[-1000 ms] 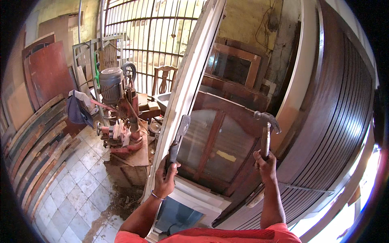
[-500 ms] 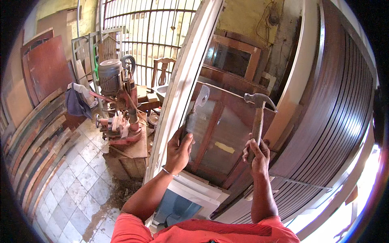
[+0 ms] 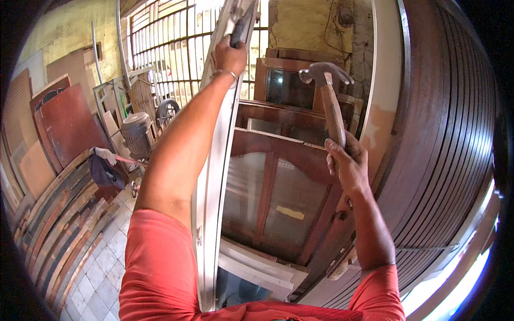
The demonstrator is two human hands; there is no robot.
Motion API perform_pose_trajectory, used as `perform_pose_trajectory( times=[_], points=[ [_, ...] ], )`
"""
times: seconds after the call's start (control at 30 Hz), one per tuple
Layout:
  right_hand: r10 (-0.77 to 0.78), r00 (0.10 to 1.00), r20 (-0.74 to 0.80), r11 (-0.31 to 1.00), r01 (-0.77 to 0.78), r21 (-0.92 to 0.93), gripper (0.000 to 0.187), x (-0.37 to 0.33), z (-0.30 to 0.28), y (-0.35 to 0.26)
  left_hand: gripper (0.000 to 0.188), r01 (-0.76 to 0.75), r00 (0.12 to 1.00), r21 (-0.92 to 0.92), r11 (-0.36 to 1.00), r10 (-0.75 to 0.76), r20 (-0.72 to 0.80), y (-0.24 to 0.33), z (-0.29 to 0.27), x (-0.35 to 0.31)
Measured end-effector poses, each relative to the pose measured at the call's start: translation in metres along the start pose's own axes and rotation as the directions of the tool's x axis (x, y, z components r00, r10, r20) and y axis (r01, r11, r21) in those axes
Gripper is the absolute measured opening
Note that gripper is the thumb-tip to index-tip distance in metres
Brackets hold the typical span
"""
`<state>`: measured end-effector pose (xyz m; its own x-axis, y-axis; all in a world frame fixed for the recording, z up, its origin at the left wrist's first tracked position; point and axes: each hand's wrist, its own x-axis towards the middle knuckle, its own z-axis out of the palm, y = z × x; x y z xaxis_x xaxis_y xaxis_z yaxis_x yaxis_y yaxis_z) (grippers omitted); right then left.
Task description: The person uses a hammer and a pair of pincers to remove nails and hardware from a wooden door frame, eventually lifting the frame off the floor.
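My left hand [image 3: 229,53] is raised high and grips a dark tool [image 3: 242,24] pressed against the tall white frame [image 3: 211,176] that stands upright in front of me. My right hand [image 3: 348,160] holds a claw hammer [image 3: 327,91] by its wooden handle, its steel head up beside the frame's upper part. Behind the white frame lean brown wooden window frames with glass panes [image 3: 278,198]. The tip of the dark tool is hidden at the top edge.
A dark ribbed shutter [image 3: 444,150] fills the right side. Boards and planks [image 3: 59,224] lean along the left wall on a tiled floor [image 3: 101,267]. A machine with a motor [image 3: 136,131] stands at the back left, before a barred window [image 3: 171,48].
My left hand has climbed from low on the white frame to its upper part, still holding the dark tool. The hammer has risen with my right hand, and my view has tilted upward.
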<state>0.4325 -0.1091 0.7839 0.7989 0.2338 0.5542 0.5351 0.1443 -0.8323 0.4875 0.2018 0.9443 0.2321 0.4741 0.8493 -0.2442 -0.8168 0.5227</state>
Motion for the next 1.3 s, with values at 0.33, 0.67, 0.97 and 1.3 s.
perform_pose_trajectory(
  times=[0.33,0.67,0.97,1.3],
  points=[
    [-0.091,0.996,-0.007,0.987,0.089,-0.132,0.031,0.098,-0.022,-0.028,0.047,0.037,0.999,0.177,0.983,-0.040,0.012,-0.003,0.060,0.076],
    [-0.293,0.956,0.020,0.925,0.289,-0.248,0.032,0.238,0.019,-0.038,0.054,0.086,0.994,0.300,0.950,-0.061,-0.094,0.006,0.078,0.071],
    [-0.647,0.763,0.009,0.747,0.635,-0.197,0.036,0.289,0.083,-0.095,0.036,0.043,0.990,0.103,0.994,-0.028,-0.140,-0.011,0.086,0.062],
    [-0.775,0.629,0.061,0.563,0.731,-0.386,0.032,0.329,0.110,-0.100,0.041,0.032,0.989,0.288,0.957,0.011,-0.147,-0.010,0.077,0.065]
  ],
)
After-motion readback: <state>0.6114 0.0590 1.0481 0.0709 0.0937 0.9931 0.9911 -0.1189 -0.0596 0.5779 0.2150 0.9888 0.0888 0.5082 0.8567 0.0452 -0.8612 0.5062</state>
